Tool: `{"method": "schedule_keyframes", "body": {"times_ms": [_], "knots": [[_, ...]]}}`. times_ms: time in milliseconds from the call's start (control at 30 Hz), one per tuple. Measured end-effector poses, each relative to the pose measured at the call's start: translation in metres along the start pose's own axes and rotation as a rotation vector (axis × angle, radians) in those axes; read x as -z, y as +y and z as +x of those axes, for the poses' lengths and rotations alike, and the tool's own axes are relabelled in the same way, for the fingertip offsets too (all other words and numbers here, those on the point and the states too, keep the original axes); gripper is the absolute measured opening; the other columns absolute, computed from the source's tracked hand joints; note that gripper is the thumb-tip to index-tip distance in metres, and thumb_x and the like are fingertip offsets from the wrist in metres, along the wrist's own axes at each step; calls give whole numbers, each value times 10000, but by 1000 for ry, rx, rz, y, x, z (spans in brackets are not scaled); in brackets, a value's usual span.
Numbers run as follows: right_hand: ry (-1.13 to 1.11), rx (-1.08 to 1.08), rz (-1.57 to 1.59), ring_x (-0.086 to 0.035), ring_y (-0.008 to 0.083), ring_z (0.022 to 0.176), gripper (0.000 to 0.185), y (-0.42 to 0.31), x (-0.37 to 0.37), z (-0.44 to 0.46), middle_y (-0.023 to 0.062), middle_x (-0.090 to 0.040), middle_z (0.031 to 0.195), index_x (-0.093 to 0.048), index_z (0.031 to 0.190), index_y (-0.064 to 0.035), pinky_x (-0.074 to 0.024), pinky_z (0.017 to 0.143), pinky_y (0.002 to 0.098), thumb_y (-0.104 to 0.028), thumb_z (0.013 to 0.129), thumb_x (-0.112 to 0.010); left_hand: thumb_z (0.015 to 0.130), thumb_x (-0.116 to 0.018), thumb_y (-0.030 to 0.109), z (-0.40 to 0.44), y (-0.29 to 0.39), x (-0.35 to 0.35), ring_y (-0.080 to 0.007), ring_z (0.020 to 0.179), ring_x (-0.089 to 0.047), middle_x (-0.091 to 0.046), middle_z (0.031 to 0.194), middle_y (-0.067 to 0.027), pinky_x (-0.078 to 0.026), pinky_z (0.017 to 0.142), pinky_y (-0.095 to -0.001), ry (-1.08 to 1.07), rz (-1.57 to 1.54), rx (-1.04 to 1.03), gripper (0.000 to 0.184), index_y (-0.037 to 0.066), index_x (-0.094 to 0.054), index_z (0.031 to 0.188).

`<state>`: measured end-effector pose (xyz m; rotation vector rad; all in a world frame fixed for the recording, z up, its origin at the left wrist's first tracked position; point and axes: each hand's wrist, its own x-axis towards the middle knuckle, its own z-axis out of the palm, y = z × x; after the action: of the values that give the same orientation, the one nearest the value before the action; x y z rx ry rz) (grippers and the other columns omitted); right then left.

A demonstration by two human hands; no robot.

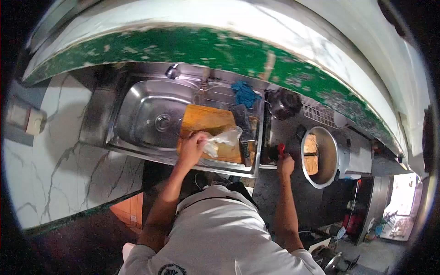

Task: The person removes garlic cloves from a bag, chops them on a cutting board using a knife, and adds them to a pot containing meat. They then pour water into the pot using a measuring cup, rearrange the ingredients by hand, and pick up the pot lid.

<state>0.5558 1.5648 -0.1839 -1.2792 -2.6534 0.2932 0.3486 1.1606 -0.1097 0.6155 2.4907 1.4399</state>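
Observation:
My left hand [194, 145] is closed on a crumpled clear plastic bag [229, 136], with something small and pale in or under it. Beneath the bag is a wooden cutting board [207, 117], laid over the right side of the sink. A wide dark-bladed knife [241, 120] with a black handle lies along the board's right edge. Out to the right, my right hand [285, 166] is wrapped around a small red object [281, 149] over the dark counter; its kind is not clear. Just right of that hand stands a large metal pot [326, 156].
Left of the board is the steel sink basin [151, 103]. A blue cloth [245, 94] lies on the drainboard, near a dark pot [284, 103] and a white wire rack [317, 113]. Two tan blocks [310, 158] sit inside the large pot. A green-edged shelf [183, 46] overhangs the counter.

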Motion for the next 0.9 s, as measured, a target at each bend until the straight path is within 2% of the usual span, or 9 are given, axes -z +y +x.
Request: {"method": "schedule_keyframes", "body": {"times_ms": [67, 100, 167, 300, 367, 467, 600, 733, 900], "knots": [[-25, 112, -46, -685, 423, 849, 447, -6, 8, -2, 220, -699, 859, -684, 986, -26, -540, 724, 517, -451, 851, -720, 990, -587, 161, 0, 12, 1, -242, 855, -655, -653, 965, -132, -521, 791, -369, 81, -172, 16, 174, 42, -630, 1109], [119, 82, -115, -669, 416, 928, 447, -20, 12, -3, 249, -683, 959, -677, 956, -13, -524, 762, 530, -438, 838, -742, 1010, -570, 189, 6, 19, 2, -225, 849, -655, -658, 952, -121, -518, 788, -360, 125, -258, 15, 183, 39, -626, 1100], [292, 228, -161, -688, 407, 876, 431, -81, 50, -15, 228, -684, 1015, -675, 1139, -21, -554, 733, 482, -362, 881, -724, 1059, -502, 249, 9, 18, 4, -152, 846, -627, -620, 948, -59, -507, 782, -321, 40, -493, 140, 228, 40, -581, 1103], [-436, 375, 990, -668, 205, 998, 352, -189, 56, -56, 123, -674, 1157, -636, 1252, -27, -545, 802, 327, -170, 940, -713, 1079, -464, 242, 9, -9, -9, -124, 855, -609, -589, 983, -16, -496, 777, -292, -38, -708, 173, 209, 55, -543, 1129], [-647, 368, 1152, -651, 136, 933, 323, -245, 66, -77, 91, -673, 1116, -635, 1209, -20, -538, 791, 287, -179, 941, -721, 1080, -464, 245, 7, -18, -15, -124, 869, -611, -590, 993, -9, -494, 792, -289, -115, -772, 142, 207, 62, -552, 1125], [-614, 540, 1125, -645, 108, 873, 233, -282, 34, -83, 87, -683, 1031, -644, 1133, -17, -526, 758, 259, -122, 936, -709, 1042, -553, 214, -2, 8, -4, -108, 901, -608, -622, 1003, -15, -494, 820, -282, -125, -777, 161, 178, 55, -560, 1122], [-648, 515, 954, -599, 81, 739, 135, -295, 39, -87, 20, -655, 815, -648, 1016, -13, -496, 675, 258, -15, 889, -694, 1003, -625, 205, -10, 11, 6, -92, 886, -604, -654, 977, -23, -492, 799, -269, -56, -629, 162, 193, 31, -579, 1072], [-555, 512, 914, -579, 80, 766, 70, -284, 31, -84, -6, -634, 845, -634, 970, -22, -488, 703, 251, -28, 914, -676, 992, -605, 173, -14, 3, 8, -94, 821, -592, -652, 896, -6, -484, 757, -282, 134, -576, 201, 153, 29, -625, 1040], [-492, 380, 1152, -469, 44, 653, 53, -263, 20, -69, -38, -570, 802, -601, 967, -66, -402, 589, 219, -57, 947, -649, 1021, -593, 197, -10, -10, 23, -78, 854, -533, -591, 887, 28, -432, 817, -238, 309, -730, 120, 181, 52, -633, 1120]]}}
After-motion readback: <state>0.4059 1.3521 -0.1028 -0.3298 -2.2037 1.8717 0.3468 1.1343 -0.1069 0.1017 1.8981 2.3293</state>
